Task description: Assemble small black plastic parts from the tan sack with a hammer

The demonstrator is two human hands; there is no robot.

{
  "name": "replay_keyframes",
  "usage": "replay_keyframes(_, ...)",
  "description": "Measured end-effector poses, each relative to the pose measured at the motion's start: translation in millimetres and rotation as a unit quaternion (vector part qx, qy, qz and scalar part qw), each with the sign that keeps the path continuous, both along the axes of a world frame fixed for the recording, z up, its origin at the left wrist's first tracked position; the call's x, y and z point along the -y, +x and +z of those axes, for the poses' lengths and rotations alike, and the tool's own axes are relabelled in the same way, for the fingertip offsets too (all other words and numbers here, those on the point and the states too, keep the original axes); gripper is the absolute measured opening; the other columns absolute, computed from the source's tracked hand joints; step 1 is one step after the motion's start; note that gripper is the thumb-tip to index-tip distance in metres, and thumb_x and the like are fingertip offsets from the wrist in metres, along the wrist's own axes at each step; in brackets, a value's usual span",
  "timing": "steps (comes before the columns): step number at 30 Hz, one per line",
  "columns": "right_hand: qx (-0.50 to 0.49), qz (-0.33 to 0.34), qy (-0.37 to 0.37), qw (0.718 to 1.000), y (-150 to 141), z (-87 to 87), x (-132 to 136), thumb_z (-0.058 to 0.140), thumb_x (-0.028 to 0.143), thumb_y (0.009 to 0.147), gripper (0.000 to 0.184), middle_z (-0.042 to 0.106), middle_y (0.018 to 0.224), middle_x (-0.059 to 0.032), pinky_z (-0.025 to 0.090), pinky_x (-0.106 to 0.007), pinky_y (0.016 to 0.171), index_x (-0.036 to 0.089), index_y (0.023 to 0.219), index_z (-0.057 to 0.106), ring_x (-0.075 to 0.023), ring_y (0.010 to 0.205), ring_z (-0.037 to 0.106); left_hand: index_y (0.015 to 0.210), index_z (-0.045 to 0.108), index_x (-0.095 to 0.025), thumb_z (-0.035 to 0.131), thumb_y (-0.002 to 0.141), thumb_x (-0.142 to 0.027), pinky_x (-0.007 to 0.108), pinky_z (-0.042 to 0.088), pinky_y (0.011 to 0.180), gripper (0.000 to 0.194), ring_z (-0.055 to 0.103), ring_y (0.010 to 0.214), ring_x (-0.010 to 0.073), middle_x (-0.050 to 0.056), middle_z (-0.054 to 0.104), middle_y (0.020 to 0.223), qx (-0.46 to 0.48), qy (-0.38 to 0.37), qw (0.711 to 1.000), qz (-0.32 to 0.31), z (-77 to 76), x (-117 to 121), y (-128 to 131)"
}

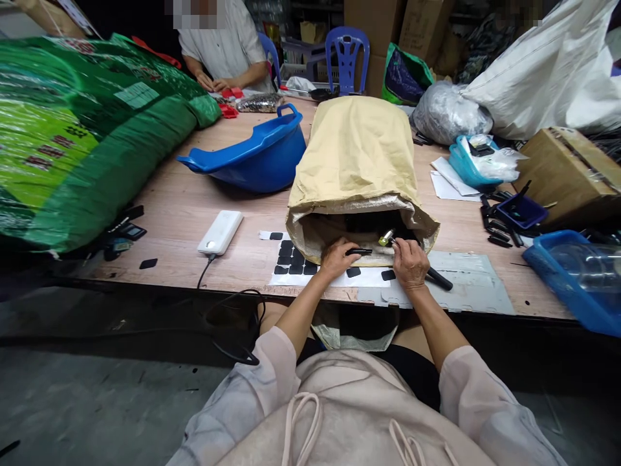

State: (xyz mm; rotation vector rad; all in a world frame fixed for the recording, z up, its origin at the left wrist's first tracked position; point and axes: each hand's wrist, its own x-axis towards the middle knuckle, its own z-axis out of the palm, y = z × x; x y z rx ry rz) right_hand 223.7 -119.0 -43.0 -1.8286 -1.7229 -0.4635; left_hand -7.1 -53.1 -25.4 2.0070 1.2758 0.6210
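Insp. note: head cam, worn on my head, faces fwd & down, my top (359, 414) v. close at btm, L hand (336, 257) & R hand (411, 262) mid-dist., purple chair (347, 44) farther off, up top.

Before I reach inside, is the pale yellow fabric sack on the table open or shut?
Open. The pale yellow fabric sack has its near mouth gaping, with the rim spread and the dark inside showing.

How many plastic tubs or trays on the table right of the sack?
3: light-blue tub left of the cardboard box; small purple tray by the box's near side; blue tub, table's near right. Clutter may hide more.
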Motion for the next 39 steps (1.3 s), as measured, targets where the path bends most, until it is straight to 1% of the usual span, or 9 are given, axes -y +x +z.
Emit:
replay_keyframes(6,-0.056,0.066,-0.048,0.995,-20,14.2,16,0.045,0.036,0.107,0.034,0.072,0.106,-0.0082,0.046,-0.028,0.079,0.025,0.126,0.071,-0.019,0.091,0.066,0.103,0.081,-0.025,0.081,0.082,-0.026,0.034,0.05,0.1,0.021,0.066,0.107,0.0235,0.003,0.074,0.105,-0.009,0.012,1.0,-0.003,-2.6,-2,1)
replay_keyframes(11,-0.106,0.107,-0.073,0.986,-42,25.4,18,0.046,0.037,0.108,0.033,0.074,0.103,-0.0051,0.05,-0.025,0.08,0.025,0.123,0.072,-0.0166,0.093,0.069,0.1,0.082,-0.026,0.083,0.08,-0.028,0.034,0.049,0.1,0.02,0.066,0.106,0.023,0.002,0.074,0.102,-0.009,0.001,1.0,-0.002,-3.0,-3,2)
replay_keyframes(16,-0.082,0.128,-0.077,0.985,-55,28.6,18,0.045,0.034,0.108,0.034,0.074,0.107,-0.0066,0.05,-0.025,0.081,0.025,0.128,0.071,-0.0169,0.096,0.069,0.099,0.083,-0.024,0.08,0.084,-0.03,0.03,0.049,0.091,0.016,0.066,0.097,0.0201,0.002,0.072,0.097,0.004,0.0,1.0,-0.008,-2.8,-2,3)
replay_keyframes(19,-0.051,0.122,-0.1,0.986,-59,26.2,17,0.047,0.033,0.107,0.032,0.074,0.103,-0.0055,0.048,-0.025,0.074,0.027,0.127,0.072,-0.0163,0.089,0.068,0.094,0.082,-0.023,0.08,0.084,-0.03,0.031,0.049,0.092,0.012,0.065,0.097,0.0206,0.002,0.071,0.096,-0.004,0.009,1.0,-0.005,-2.1,-2,3)
replay_keyframes(22,-0.059,0.112,-0.109,0.986,-56,27.0,15,0.049,0.034,0.106,0.031,0.073,0.098,-0.0047,0.047,-0.026,0.071,0.027,0.121,0.075,-0.0167,0.085,0.068,0.094,0.083,-0.025,0.081,0.083,-0.03,0.034,0.048,0.097,0.012,0.066,0.101,0.0222,0.002,0.073,0.097,-0.006,0.01,1.0,0.004,-2.0,-2,4)
replay_keyframes(26,-0.124,0.103,-0.066,0.985,-46,33.6,16,0.046,0.037,0.108,0.034,0.075,0.104,-0.0067,0.051,-0.027,0.081,0.025,0.124,0.074,-0.0183,0.094,0.069,0.099,0.083,-0.026,0.081,0.082,-0.028,0.035,0.049,0.099,0.017,0.066,0.104,0.0232,0.003,0.074,0.099,0.007,-0.004,1.0,0.008,-2.9,-2,5)
replay_keyframes(28,-0.132,0.105,-0.071,0.983,-43,33.9,17,0.046,0.037,0.107,0.035,0.075,0.104,-0.0071,0.051,-0.028,0.082,0.024,0.124,0.074,-0.0189,0.094,0.069,0.099,0.084,-0.025,0.081,0.082,-0.027,0.034,0.049,0.098,0.017,0.066,0.102,0.0228,0.003,0.074,0.099,0.007,-0.006,1.0,0.01,-3.4,-2,6)
replay_keyframes(32,-0.12,0.11,-0.117,0.98,-41,27.1,18,0.049,0.036,0.105,0.032,0.075,0.1,-0.0059,0.05,-0.03,0.076,0.027,0.119,0.076,-0.0198,0.089,0.068,0.097,0.084,-0.025,0.083,0.08,-0.027,0.035,0.048,0.1,0.017,0.067,0.103,0.0229,0.003,0.074,0.099,-0.002,0.006,1.0,0.012,-3.2,-2,6)
replay_keyframes(39,-0.08,0.076,-0.076,0.991,-21,23.6,-2,0.051,0.037,0.105,0.031,0.074,0.101,-0.0054,0.044,-0.028,0.071,0.025,0.121,0.075,-0.018,0.088,0.065,0.097,0.082,-0.024,0.082,0.081,-0.026,0.037,0.047,0.103,0.016,0.065,0.108,0.0248,0.003,0.074,0.101,-0.016,0.023,1.0,-0.001,-2.1,0,5)
